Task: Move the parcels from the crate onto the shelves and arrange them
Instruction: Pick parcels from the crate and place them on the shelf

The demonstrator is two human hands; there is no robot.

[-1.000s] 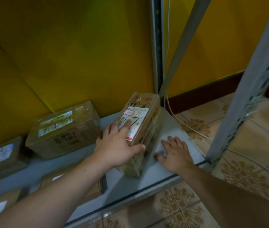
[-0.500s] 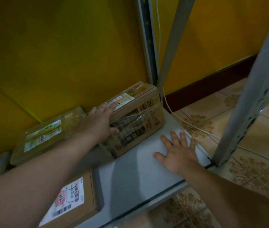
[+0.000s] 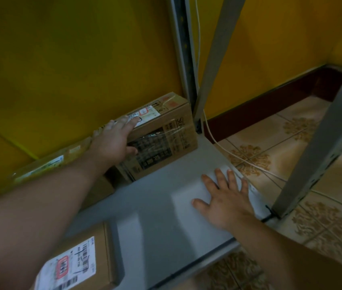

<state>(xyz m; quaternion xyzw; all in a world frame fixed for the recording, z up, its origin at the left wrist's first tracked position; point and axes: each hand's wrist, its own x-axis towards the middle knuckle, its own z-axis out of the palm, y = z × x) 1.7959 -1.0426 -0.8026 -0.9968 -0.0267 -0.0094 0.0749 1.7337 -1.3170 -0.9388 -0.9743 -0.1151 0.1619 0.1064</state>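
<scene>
A brown taped parcel (image 3: 166, 139) with a white label on top lies at the back right corner of the grey shelf (image 3: 159, 216), against the yellow wall. My left hand (image 3: 111, 141) rests on its left end, fingers stretched flat over the top and thumb against the front face. To the right, my right hand (image 3: 224, 197) lies flat on the bare shelf with its fingers spread, holding nothing. A flatter wrapped parcel (image 3: 46, 166) sits behind my left forearm. Another labelled parcel (image 3: 82, 262) lies at the shelf's front left. The crate is out of view.
A grey upright post (image 3: 184, 59) and a slanted brace stand just right of the corner parcel. A second post (image 3: 320, 132) rises at the shelf's front right corner. A white cable (image 3: 228, 151) runs down over the tiled floor (image 3: 291, 164) beside the shelf.
The parcel went from standing on edge near the shelf's front to lying flat, pushed back into the corner by my left hand. My right hand has stayed flat on the shelf.
</scene>
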